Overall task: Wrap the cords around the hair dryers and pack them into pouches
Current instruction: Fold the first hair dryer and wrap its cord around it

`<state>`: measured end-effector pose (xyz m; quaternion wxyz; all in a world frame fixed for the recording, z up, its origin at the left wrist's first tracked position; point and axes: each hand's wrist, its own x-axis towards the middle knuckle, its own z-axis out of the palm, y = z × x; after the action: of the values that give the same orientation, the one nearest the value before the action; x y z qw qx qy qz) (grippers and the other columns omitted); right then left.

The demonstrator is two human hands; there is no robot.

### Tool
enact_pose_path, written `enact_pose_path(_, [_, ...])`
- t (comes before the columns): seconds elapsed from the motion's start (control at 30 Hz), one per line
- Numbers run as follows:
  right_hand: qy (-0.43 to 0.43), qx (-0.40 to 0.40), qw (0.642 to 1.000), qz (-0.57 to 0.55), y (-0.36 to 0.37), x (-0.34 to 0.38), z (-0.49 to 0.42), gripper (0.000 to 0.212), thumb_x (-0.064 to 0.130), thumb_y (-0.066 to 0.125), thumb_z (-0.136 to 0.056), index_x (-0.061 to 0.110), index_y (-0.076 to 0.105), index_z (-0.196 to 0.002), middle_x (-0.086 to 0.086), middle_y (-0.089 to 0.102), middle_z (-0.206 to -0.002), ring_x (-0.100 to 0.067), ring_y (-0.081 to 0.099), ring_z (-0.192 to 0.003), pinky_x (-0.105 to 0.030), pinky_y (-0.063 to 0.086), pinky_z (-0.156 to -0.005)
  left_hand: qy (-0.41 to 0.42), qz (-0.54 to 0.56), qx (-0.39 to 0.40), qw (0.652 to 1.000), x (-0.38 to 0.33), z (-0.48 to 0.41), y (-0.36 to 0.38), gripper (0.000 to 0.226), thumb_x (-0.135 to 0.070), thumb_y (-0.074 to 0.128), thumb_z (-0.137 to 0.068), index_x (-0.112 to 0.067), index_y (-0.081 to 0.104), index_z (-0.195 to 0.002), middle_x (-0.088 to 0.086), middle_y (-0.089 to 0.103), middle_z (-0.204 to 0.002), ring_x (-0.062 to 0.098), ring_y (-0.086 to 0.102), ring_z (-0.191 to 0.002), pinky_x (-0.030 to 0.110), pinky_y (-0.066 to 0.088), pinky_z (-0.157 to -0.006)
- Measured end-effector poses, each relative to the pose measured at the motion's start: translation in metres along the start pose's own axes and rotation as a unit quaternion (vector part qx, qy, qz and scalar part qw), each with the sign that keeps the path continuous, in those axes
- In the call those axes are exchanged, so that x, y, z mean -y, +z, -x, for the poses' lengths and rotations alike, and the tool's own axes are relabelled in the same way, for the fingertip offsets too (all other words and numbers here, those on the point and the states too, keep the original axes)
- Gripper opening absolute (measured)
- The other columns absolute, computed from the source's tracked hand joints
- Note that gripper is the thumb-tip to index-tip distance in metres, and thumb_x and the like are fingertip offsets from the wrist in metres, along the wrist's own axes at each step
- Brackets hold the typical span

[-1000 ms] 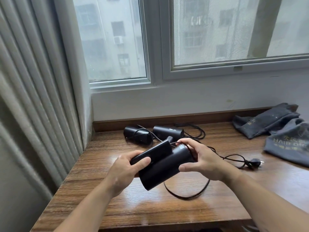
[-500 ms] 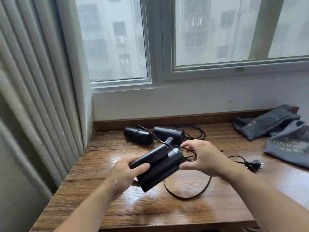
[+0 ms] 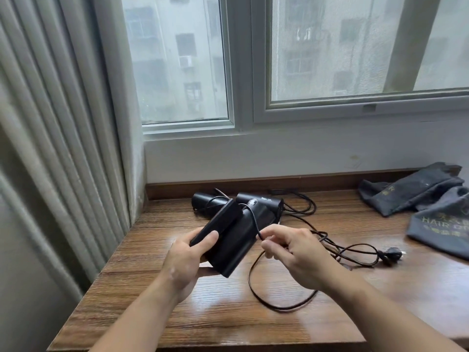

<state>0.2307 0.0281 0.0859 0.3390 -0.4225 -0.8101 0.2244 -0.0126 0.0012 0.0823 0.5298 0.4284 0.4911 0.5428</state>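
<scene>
My left hand holds a black folded hair dryer with a round barrel up above the brown wooden table. My thumb lies flat on its folded handle and my other fingers curl under the barrel, so that hand is closed tight around it. The dryer tilts, with its far end pointing up and away from me.

My right hand is just beside the dryer, on its right. My thumb and first fingers are pinched shut on the thin black cord of this dryer. The cord comes off the top of the dryer, bends down to my pinch, then drops in a big loop that lies on the table in front of me. It runs on to the right in a loose tangle and ends at a black plug, which lies flat on the wood.

Behind the dryer I hold, 2 more black hair dryers lie on their sides near the back edge of the table. The left black dryer and the right black dryer are close together, and their cords trail beside them.

At the far right of the table are 2 dark grey cloth pouches. The back pouch is crumpled and flat. The front pouch has gold letters that read HAIR, and it lies partly over the back one.

A pale pleated curtain hangs on my left, beside the window.
</scene>
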Motion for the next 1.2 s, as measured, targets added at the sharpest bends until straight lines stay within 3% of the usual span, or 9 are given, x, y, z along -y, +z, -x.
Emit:
enact_pose_path(0.17, [0.001,0.009,0.999,-0.042,0.012,-0.007,0.003,0.031,0.044,0.059,-0.099,0.027,0.075,-0.079,0.014,0.072,-0.075,-0.006,0.069,-0.078,-0.022,0.05,-0.07,-0.02,0.068,0.051,0.996,-0.001,0.005,0.005,0.032,-0.03,0.062,-0.091,-0.017,0.075,-0.117,0.02,0.071,-0.122,0.048,0.066,-0.11,0.057,0.058,-0.077])
enact_pose_path(0.3, [0.016,-0.039,0.993,-0.108,0.016,-0.012,0.002,0.045,0.062,0.053,-0.091,0.025,0.072,-0.073,0.007,0.068,-0.069,-0.009,0.064,-0.069,-0.029,0.049,-0.066,-0.04,0.121,0.075,0.989,0.006,0.007,0.011,0.038,-0.034,0.056,-0.097,-0.016,0.07,-0.127,0.021,0.066,-0.131,0.048,0.064,-0.117,0.06,0.055,-0.083])
enact_pose_path(0.47, [0.043,-0.067,0.968,-0.239,0.018,-0.021,0.0,0.032,0.053,0.06,-0.091,0.022,0.066,-0.085,0.004,0.061,-0.07,-0.008,0.056,-0.069,-0.027,0.049,-0.071,-0.073,0.208,0.093,0.971,0.012,0.015,0.025,0.05,-0.04,0.051,-0.095,-0.009,0.067,-0.13,0.024,0.065,-0.133,0.045,0.063,-0.12,0.06,0.055,-0.087])
enact_pose_path(0.63, [0.074,-0.139,0.899,-0.408,0.025,-0.01,-0.005,0.029,0.034,0.057,-0.095,0.009,0.069,-0.102,0.0,0.063,-0.073,-0.015,0.047,-0.066,-0.027,0.043,-0.064,-0.086,0.273,0.091,0.954,0.02,0.021,0.046,0.047,-0.034,0.054,-0.097,-0.001,0.068,-0.127,0.025,0.065,-0.13,0.044,0.061,-0.123,0.067,0.046,-0.103])
enact_pose_path(0.7, [0.091,-0.169,0.876,-0.442,0.023,-0.008,-0.008,0.03,0.034,0.059,-0.093,0.009,0.072,-0.101,-0.011,0.066,-0.079,-0.027,0.051,-0.07,-0.036,0.046,-0.065,-0.083,0.254,0.095,0.959,0.022,0.021,0.05,0.039,-0.03,0.06,-0.092,-0.004,0.072,-0.119,0.022,0.066,-0.121,0.036,0.061,-0.114,0.058,0.048,-0.103])
enact_pose_path(0.8, [0.11,-0.18,0.861,-0.463,0.016,-0.006,-0.009,0.028,0.034,0.063,-0.089,0.012,0.077,-0.098,-0.017,0.074,-0.091,-0.03,0.064,-0.08,-0.04,0.054,-0.071,-0.074,0.227,0.121,0.963,0.024,0.021,0.055,0.035,-0.016,0.069,-0.083,-0.006,0.071,-0.117,0.019,0.064,-0.113,0.028,0.06,-0.098,0.044,0.049,-0.087])
enact_pose_path(0.93, [0.092,-0.15,0.89,-0.421,0.008,-0.005,-0.01,0.031,0.034,0.059,-0.09,0.018,0.079,-0.109,-0.014,0.077,-0.104,-0.028,0.07,-0.094,-0.043,0.054,-0.083,-0.083,0.253,0.116,0.957,0.028,0.021,0.058,0.047,-0.009,0.069,-0.08,0.003,0.063,-0.125,0.026,0.065,-0.117,0.032,0.067,-0.098,0.044,0.058,-0.083])
enact_pose_path(1.07, [0.063,-0.085,0.943,-0.316,0.001,-0.009,-0.003,0.046,0.051,0.057,-0.098,0.027,0.062,-0.137,0.001,0.071,-0.128,-0.016,0.064,-0.122,-0.039,0.049,-0.106,-0.072,0.279,0.081,0.954,0.029,0.018,0.059,0.046,-0.01,0.06,-0.086,0.003,0.061,-0.131,0.027,0.065,-0.129,0.033,0.067,-0.107,0.044,0.059,-0.088])
enact_pose_path(1.2, [0.058,-0.048,0.973,-0.217,0.011,-0.007,0.001,0.081,0.06,0.076,-0.072,0.05,0.043,-0.146,0.009,0.064,-0.13,-0.013,0.065,-0.116,-0.045,0.054,-0.1,-0.059,0.291,0.076,0.952,0.03,0.019,0.063,0.04,-0.012,0.051,-0.096,0.0,0.061,-0.133,0.027,0.062,-0.134,0.04,0.06,-0.126,0.049,0.048,-0.104])
